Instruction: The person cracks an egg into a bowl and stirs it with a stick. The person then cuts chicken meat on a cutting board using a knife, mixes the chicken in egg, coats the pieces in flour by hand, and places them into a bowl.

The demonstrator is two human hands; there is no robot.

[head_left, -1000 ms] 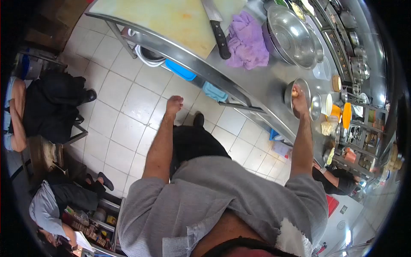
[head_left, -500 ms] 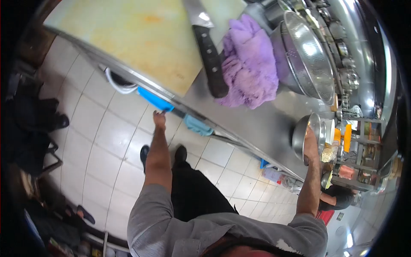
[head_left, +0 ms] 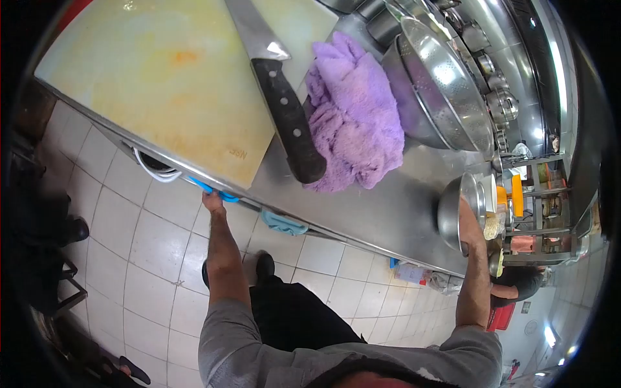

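My left hand point(head_left: 213, 202) is at the counter's front edge, its fingers closed on a blue plastic item point(head_left: 228, 196) just under the edge. Most of that item is hidden by the counter. Farther right, my right hand point(head_left: 469, 225) reaches into a steel mixing bowl point(head_left: 448, 210) on the counter; the fingers are down inside and out of sight, so their pose does not show. What the bowl contains cannot be made out. A light-blue folded cloth or plastic piece point(head_left: 284, 223) sits below the edge, to the right of my left hand.
A large black-handled knife point(head_left: 289, 119) lies across a stained cutting board point(head_left: 162, 84), its handle against a purple towel point(head_left: 359, 116). Behind stand a steel colander point(head_left: 446, 81) and pots. A person point(head_left: 517, 286) is at the far right. Orange containers point(head_left: 517, 196) stand past the bowl.
My left hand has moved up to the counter edge and closed on the blue item. My right hand stays in the bowl. The whole view has shifted slightly.
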